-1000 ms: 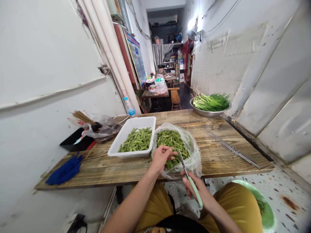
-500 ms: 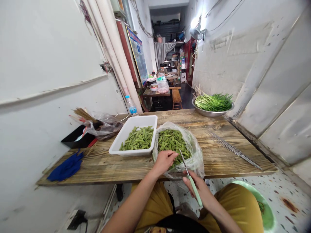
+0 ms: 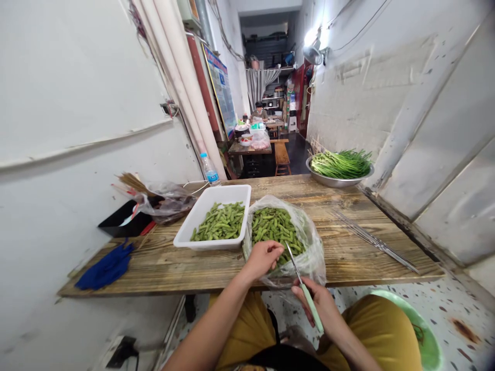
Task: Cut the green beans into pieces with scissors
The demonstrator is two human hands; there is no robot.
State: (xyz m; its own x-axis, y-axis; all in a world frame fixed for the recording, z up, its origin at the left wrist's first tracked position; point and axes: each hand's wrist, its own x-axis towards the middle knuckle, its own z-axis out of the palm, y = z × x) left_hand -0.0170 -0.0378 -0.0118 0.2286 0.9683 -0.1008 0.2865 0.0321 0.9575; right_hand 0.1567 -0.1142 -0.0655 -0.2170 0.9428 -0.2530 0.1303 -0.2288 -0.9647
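Green edamame pods (image 3: 273,222) fill an open clear plastic bag (image 3: 311,252) on the wooden table. Over the bag's near side is my left hand (image 3: 265,259), its fingers curled into a pinch; whatever they hold is hidden. My right hand (image 3: 319,304) is closed around light-green-handled scissors (image 3: 310,304), whose narrow metal blades slant up and left. Their tip lies just right of my left fingertips, above the pods. Left of the bag, a white plastic tub (image 3: 181,234) contains more edamame pods (image 3: 222,221).
A metal basin of long green stalks (image 3: 340,167) stands at the back right, with metal skewers (image 3: 375,242) nearer. Blue cloth (image 3: 106,267), a black box (image 3: 126,219) and a water bottle (image 3: 211,172) are leftward. A green basin (image 3: 429,330) sits on the floor. Another person (image 3: 259,111) sits far back.
Both hands keep nearly the same place over the bag. The scissors stay in my right hand, their tip slightly lower in view. The whole view has shifted very slightly.
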